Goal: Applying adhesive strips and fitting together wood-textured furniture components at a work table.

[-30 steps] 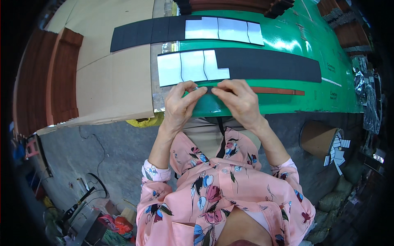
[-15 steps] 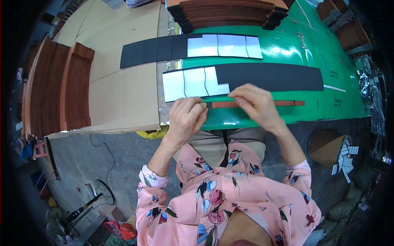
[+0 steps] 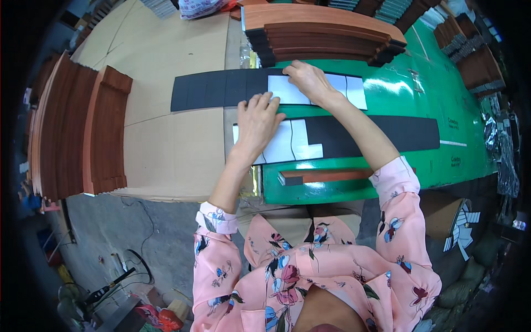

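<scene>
In the head view, the upper black strip [image 3: 221, 88] is laid across the upper middle of the frame, partly over brown cardboard [image 3: 171, 149] and partly over the green table cover [image 3: 359, 191]. Its right part is covered by white sheets [image 3: 354, 93]. The lower black strip [image 3: 406, 133], with white pieces [image 3: 299, 133] at its left, is placed just below, near the centre.

The right hand [image 3: 311, 82] is set over the white sheets, its fingers bent at their upper edge; whether anything is pinched cannot be told. The left hand [image 3: 259, 119] is held over the left end of the lower strip, fingers spread toward the upper one; nothing is seen gripped.

The step in hand is judged to be the handling of the upper strip at its white part. For the next move, a light fingertip purchase on a sheet edge seems called for, with the lower strip left undisturbed beneath the wrists. A reddish-brown slat [image 3: 337, 175], dark at its left end, is left untouched below both strips.
</scene>
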Demonstrator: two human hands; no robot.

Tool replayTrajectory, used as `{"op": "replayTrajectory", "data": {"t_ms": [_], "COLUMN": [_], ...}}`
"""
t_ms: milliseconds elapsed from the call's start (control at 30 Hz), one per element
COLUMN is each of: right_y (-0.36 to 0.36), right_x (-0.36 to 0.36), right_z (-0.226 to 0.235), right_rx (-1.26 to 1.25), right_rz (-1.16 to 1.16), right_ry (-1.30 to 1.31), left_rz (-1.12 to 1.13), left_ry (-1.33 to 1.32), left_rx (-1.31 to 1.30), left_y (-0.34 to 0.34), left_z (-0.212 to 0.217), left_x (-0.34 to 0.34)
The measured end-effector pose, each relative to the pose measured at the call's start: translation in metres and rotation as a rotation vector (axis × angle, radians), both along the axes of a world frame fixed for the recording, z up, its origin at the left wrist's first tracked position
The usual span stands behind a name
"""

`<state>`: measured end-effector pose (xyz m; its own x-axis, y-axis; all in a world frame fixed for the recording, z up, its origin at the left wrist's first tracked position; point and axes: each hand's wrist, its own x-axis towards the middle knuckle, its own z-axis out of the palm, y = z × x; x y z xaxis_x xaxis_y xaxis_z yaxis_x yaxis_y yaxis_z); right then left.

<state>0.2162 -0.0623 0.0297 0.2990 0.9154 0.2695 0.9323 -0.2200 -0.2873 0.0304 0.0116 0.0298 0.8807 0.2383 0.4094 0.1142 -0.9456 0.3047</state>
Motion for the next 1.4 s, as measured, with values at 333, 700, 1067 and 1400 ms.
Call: {"op": "replayTrajectory", "data": {"t_ms": [333, 700, 1067, 1400], "right_y": [0.03, 0.021, -0.209, -0.375], "right_x": [0.01, 0.031, 0.013, -0.003], "right_z": [-0.016, -0.013, 0.089, 0.037], "right_rx": [-0.025, -0.021, 0.147, 0.51], "right_rz": [0.161, -0.006, -0.318, -0.653], "right_ry": [-0.209, -0.053, 1.217, 1.219], "left_rz": [0.0, -0.025, 0.034, -0.367], "left_ry": [0.022, 0.027, -0.051, -0.09], "left_rx": [-0.044, -0.114, -0.604, -0.412], "left_y": [0.009, 0.004, 0.036, -0.184], "left_z": [-0.013, -0.019, -0.021, 0.057], "left_x": [-0.004, 0.0, -0.016, 0.005]}}
